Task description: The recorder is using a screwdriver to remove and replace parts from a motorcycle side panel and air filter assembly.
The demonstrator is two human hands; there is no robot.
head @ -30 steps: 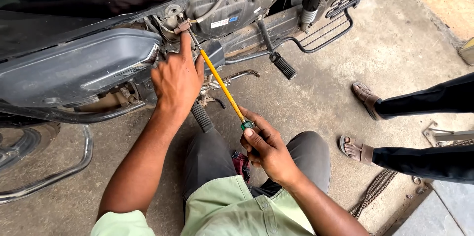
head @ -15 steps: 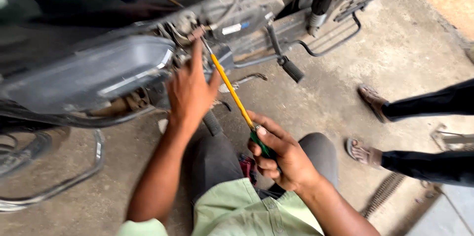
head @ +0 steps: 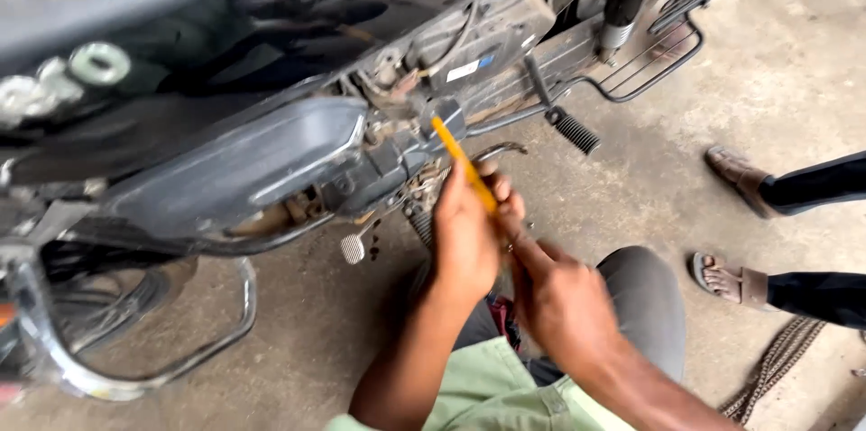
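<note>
A long yellow-shafted screwdriver (head: 456,157) points up and left at the engine area of a dark motorcycle (head: 234,160). My left hand (head: 465,237) is wrapped around the middle of the shaft, just below the engine casing. My right hand (head: 559,291) grips the lower end, where the handle is hidden inside the fist. The tip rests near a bracket beside the grey side cover (head: 225,174). My knee in grey trousers (head: 645,305) sits below the hands.
A kick-start lever with a ribbed rubber peg (head: 575,133) juts out right of the tool. Another person's sandalled feet (head: 735,228) stand at the right on the concrete. A chrome crash guard (head: 135,368) curves at lower left. A rope (head: 776,363) lies at lower right.
My left hand has come off the engine part and slid down onto the screwdriver shaft, close to the right hand. The view has shifted right and nearer.
</note>
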